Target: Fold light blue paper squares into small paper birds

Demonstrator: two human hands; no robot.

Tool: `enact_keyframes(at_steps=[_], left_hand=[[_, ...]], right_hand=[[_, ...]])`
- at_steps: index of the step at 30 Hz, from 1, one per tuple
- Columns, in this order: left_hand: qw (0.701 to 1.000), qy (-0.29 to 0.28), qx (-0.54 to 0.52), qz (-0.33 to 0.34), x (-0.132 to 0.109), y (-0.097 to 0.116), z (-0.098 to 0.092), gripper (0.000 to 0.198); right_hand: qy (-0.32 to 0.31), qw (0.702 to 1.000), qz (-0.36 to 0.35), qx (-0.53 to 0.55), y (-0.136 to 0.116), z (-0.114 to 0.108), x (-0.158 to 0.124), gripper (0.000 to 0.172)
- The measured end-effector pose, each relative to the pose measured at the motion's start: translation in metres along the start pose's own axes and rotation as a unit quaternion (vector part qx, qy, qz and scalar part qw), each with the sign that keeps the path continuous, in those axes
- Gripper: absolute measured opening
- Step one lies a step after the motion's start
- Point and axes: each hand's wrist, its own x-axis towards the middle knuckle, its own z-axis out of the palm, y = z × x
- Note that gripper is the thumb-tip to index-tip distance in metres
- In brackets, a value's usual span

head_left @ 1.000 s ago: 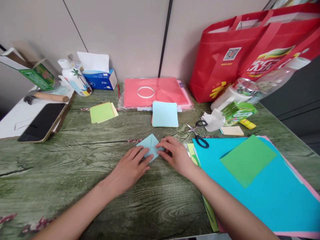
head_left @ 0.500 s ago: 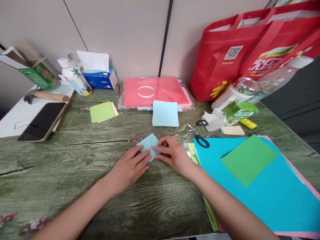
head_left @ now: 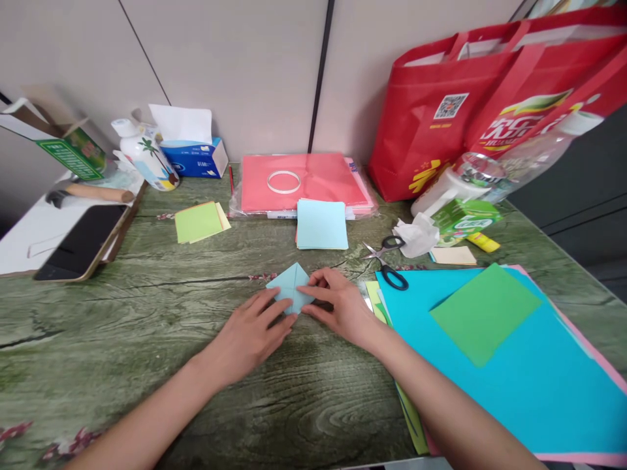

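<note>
A small light blue sheet of folding paper [head_left: 294, 275] lies on the table, turned like a diamond, with crease lines crossing in its middle. My left hand [head_left: 252, 329] rests on its lower left part, fingers stretched out and apart, fingertips pressing the paper down. At the paper's right corner is my right hand [head_left: 340, 303], its thumb and forefinger closing on the edge while the other fingers curl. The fingers cover the lower and right edges in part. Just beyond stands a stack of light blue square paper [head_left: 322, 225].
Scissors [head_left: 386, 261] lie half open right of my hands, by crumpled tissue [head_left: 416, 235]. Large blue sheets [head_left: 441, 405] bear a green square [head_left: 487, 313]. Behind are a pink packet [head_left: 255, 186] and red bags [head_left: 416, 117]. At left are green notes [head_left: 198, 222] and a phone [head_left: 81, 241].
My left fingertips have slid slightly down and off the paper's middle, baring more of the creases. My right hand stays nearly in place at the right corner. The view has shifted slightly.
</note>
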Motion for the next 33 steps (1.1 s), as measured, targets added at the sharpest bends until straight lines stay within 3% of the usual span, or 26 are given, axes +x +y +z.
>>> enact_keyframes(at_steps=[4,9,33], left_hand=[[1.000,0.006,0.026,0.002,-0.003,0.007,0.005,0.028],[1.000,0.020,-0.018,-0.005,-0.004,0.013,0.008,0.028],[0.999,0.030,-0.022,0.020,0.004,0.016,0.003,0.025]], right_hand=[[0.007,1.000,-0.011,0.016,0.001,0.000,0.000,0.030],[0.010,1.000,-0.025,0.011,-0.001,0.001,0.001,0.031],[-0.010,0.999,-0.028,0.015,0.003,0.004,0.002,0.031]])
